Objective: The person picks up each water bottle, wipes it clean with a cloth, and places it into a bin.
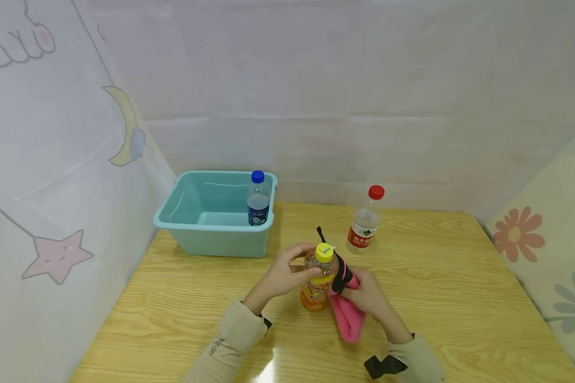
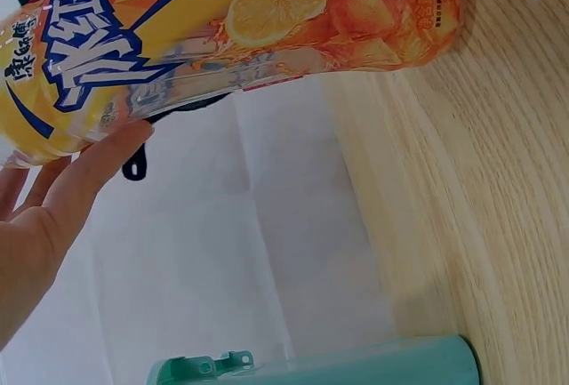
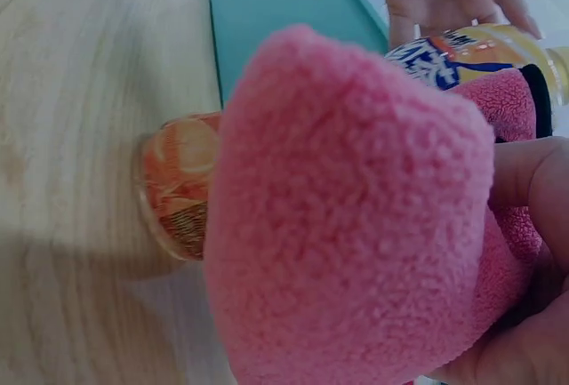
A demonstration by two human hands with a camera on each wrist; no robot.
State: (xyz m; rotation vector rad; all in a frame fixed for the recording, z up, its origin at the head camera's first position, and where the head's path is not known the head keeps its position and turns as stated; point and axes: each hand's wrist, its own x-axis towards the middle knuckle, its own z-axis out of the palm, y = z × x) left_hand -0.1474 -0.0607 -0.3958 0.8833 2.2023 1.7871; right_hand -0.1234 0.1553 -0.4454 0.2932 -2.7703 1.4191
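Observation:
A clear drink bottle (image 1: 315, 293) with a yellow cap and an orange-yellow label is roughly upright over the table in front of me. My left hand (image 1: 282, 274) grips it near the shoulder, thumb in front; the left wrist view shows the fingers (image 2: 98, 172) against the upper label. Bunched in my right hand (image 1: 371, 295) is a pink fuzzy cloth (image 1: 348, 316) with black trim and a black loop, pressed to the bottle's right side. In the right wrist view the cloth (image 3: 347, 216) hides much of the bottle (image 3: 182, 180).
A light teal plastic bin (image 1: 220, 246) stands at the back left, holding an upright blue-capped bottle (image 1: 258, 205). Behind my right hand stands a red-capped bottle (image 1: 364, 226) with a red and white label. Wood-grain table (image 1: 460, 298); a pale cloth backdrop (image 1: 316, 106) rises behind it.

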